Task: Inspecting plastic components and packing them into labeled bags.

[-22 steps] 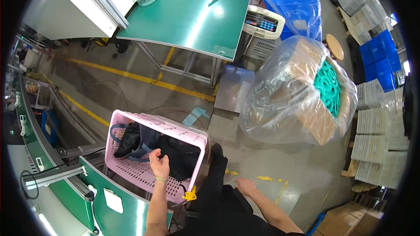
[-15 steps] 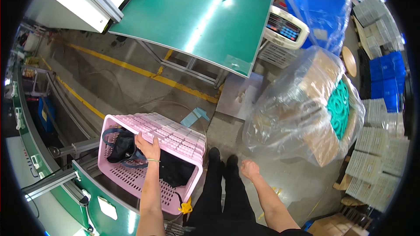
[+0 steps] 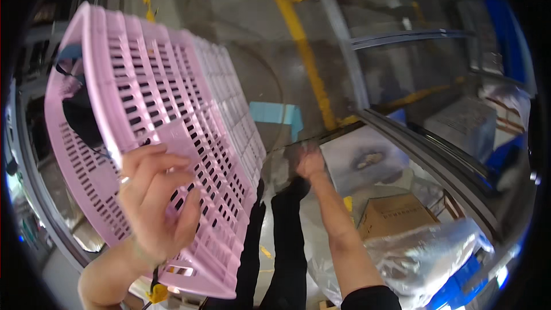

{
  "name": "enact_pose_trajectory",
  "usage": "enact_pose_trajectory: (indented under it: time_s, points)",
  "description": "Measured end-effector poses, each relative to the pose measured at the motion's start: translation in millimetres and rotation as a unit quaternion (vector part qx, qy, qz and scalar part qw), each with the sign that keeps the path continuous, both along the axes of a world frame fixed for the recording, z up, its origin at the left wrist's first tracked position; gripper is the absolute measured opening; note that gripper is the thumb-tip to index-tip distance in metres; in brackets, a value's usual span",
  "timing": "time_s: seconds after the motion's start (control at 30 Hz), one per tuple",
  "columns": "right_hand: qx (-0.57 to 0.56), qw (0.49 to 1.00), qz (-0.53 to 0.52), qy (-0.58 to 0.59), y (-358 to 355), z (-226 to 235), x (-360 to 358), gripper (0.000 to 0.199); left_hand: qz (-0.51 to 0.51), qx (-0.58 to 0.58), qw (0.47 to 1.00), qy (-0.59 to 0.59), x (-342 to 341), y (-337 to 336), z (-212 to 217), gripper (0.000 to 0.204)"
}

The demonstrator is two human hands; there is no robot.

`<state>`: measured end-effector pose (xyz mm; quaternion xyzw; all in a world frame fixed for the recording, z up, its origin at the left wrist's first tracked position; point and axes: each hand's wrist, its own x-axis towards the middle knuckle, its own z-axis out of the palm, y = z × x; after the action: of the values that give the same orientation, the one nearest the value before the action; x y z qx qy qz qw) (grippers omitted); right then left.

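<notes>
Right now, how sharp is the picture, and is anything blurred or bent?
Head view: the pink basket and left hand look fairly sharp; the right hand is smeared by motion blur; the yellow floor line and metal rails bend toward the dark fisheye rim.

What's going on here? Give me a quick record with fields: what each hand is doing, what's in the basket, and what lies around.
Left hand: left hand grips the wall of the pink slotted plastic basket, which is tilted
Right hand: right hand reaches down, empty, blurred
Basket contents: dark fabric item inside
Nearby: brown cardboard box, clear plastic wrapping
Floor: grey concrete floor with yellow painted line
</notes>
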<state>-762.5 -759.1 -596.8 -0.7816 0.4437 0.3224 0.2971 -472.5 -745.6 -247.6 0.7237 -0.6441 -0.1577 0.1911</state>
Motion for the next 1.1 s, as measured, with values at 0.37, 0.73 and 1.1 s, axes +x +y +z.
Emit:
enact_pose_trajectory:
  time_s: [0.37, 0.73, 1.1]
  points:
    - [0.052, 0.982, -0.183, 0.016, 3, -138, 42, 0.079, 0.105, 0.141, 0.984, 0.040, -9, 23, 22, 0.019]
    - [-0.013, 0.939, -0.339, -0.055, 134, 133, -35, 0.066, 0.035, -0.060, 0.996, -0.061, 4, 12, 7, 0.018]
    - [-0.099, 0.741, -0.528, -0.403, 91, 478, -62, 0.046, -0.157, 0.085, 0.984, 0.013, -68, 56, 52, 0.104]
